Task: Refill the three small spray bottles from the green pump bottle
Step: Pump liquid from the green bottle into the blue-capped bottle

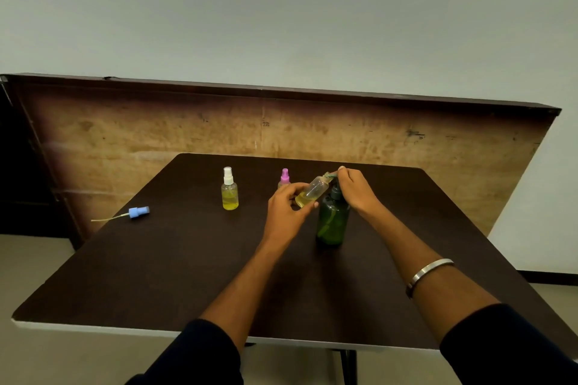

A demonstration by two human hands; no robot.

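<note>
- my left hand (289, 201) grips the uncapped small bottle (312, 191), tilted, mouth at the pump spout.
- my right hand (355, 187) is curled on the pump head of the green bottle (332, 222), standing on the worktop (187, 259) just under it.
- i'd press slowly and keep the mouth tight under the spout, or it drips.

A person's left hand (286, 205) holds a tilted, uncapped clear plastic spray bottle (312, 191) against the spout of a dark green translucent pump bottle (332, 222), pressed by the right hand (356, 189). Its blue spray cap (137, 212) lies far left on the dark brown table (156, 275).
</note>
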